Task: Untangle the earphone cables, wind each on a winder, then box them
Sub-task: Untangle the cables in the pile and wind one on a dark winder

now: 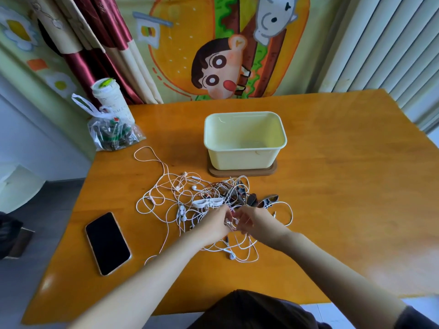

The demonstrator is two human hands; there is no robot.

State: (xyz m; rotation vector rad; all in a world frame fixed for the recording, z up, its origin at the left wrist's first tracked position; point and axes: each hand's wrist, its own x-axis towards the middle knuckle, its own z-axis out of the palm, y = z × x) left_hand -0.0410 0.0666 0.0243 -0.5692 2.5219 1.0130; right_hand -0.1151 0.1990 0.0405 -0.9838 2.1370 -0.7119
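Observation:
A tangle of white earphone cables [171, 198] lies spread over the middle of the orange table [332, 186], with a few dark and red cables mixed in. White winders [207, 202] and dark winders [268, 201] sit among the cables. My left hand [215, 225] and my right hand [253, 222] meet at the near side of the tangle, their fingertips pinching white cable between them. A pale yellow open box [244, 138] stands empty behind the tangle on a brown lid.
A black phone [107, 243] lies face up at the left of the table. At the back left corner stand a clear plastic bag [114, 136] and a white cup [111, 98]. A cartoon curtain hangs behind the table.

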